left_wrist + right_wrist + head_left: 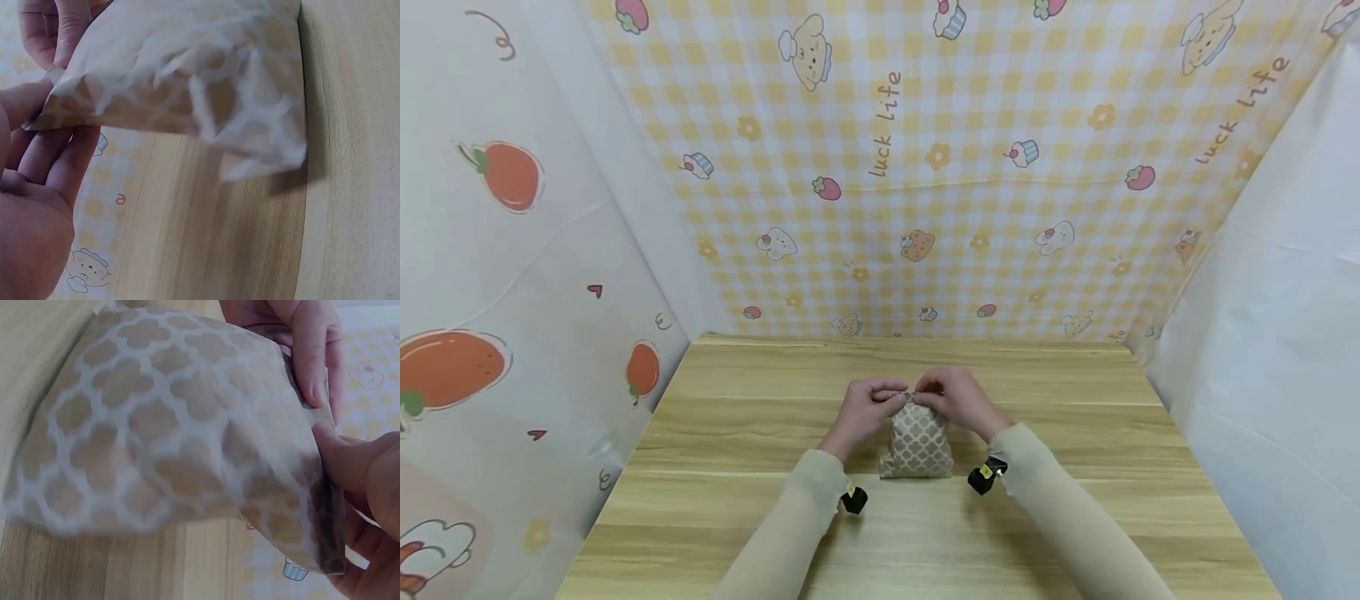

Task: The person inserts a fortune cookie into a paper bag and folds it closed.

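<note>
A brown paper bag (pixel 919 442) with a white lattice pattern stands on the table, its bottom edge toward me. My left hand (pixel 870 410) pinches the bag's top edge at the left corner between thumb and fingers. On the other side of the same edge, my right hand (pixel 953 398) pinches with its thumb and fingers. The left wrist view shows the bag's creased side (pixel 250 112). In the right wrist view the top edge looks folded beside my right thumb (pixel 350 456). What is inside the bag is hidden.
The wooden table (pixel 760 417) has pale grain and extends around the bag. Behind it hangs a yellow checked cloth (pixel 970 208) with cartoon prints. White sheets (pixel 1270 333) line both sides. Small black cameras (pixel 983 477) are on both wrists.
</note>
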`<state>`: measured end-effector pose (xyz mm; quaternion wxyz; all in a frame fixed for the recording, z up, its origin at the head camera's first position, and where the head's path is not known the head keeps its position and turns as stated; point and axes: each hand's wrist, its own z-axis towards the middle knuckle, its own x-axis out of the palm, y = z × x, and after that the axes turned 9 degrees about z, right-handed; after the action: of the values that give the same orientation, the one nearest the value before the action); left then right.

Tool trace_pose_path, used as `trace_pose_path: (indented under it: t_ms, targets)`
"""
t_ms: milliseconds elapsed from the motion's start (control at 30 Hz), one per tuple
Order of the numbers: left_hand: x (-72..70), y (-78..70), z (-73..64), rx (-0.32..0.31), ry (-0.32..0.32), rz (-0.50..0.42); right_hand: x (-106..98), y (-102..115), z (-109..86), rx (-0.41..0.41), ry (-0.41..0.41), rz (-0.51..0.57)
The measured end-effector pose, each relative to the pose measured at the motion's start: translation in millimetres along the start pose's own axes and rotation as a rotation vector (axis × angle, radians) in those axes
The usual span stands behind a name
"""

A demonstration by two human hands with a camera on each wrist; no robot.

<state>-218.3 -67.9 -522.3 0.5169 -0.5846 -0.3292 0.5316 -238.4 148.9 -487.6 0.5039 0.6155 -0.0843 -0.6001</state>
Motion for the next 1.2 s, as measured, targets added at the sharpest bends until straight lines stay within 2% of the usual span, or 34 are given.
trace_pose_path:
  t_ms: [167, 267, 333, 467, 533, 767, 833, 967, 1033, 1100, 1200]
  targets:
    - [0.7, 1.1, -0.2, 0.011, -0.004, -0.026, 3.9, 3.3, 0.5, -0.143, -0.049, -0.138]
    - [0.6, 1.9, -0.3, 0.03, -0.018, -0.034, 3.6, 4.6, -0.3, -0.202, -0.063, -0.153]
    - [-0.4, 2.6, -0.5, 0.045, -0.028, -0.03, 1.6, 3.3, -1.8, -0.177, -0.049, -0.1]
    - [-3.4, 5.2, -0.1, 0.068, -0.053, -0.029, -4.9, -1.8, -5.9, -0.024, -0.026, 0.056]
    - [-4.4, 6.4, 0.6, 0.072, -0.059, -0.045, -6.7, -4.3, -7.1, 0.014, -0.028, 0.093]
    - [-4.4, 8.7, 3.9, 0.087, -0.038, -0.086, -3.9, -11.8, -8.6, -0.108, -0.089, 0.044]
    - [-4.9, 8.8, 4.8, 0.086, -0.039, -0.084, -5.2, -12.8, -10.7, -0.081, -0.104, 0.064]
    - [-8.4, 7.8, 6.4, 0.072, -0.055, -0.087, -11.8, -15.9, -16.5, 0.059, -0.114, 0.114]
    - [-10.4, 7.0, 7.1, 0.067, -0.054, -0.088, -15.1, -17.7, -18.5, 0.1, -0.113, 0.121]
    - [-11.8, 6.6, 7.7, 0.07, -0.046, -0.09, -16.5, -19.0, -19.1, 0.103, -0.118, 0.127]
    - [-12.3, 6.4, 8.6, 0.077, -0.027, -0.094, -14.5, -20.4, -19.3, 0.05, -0.154, 0.139]
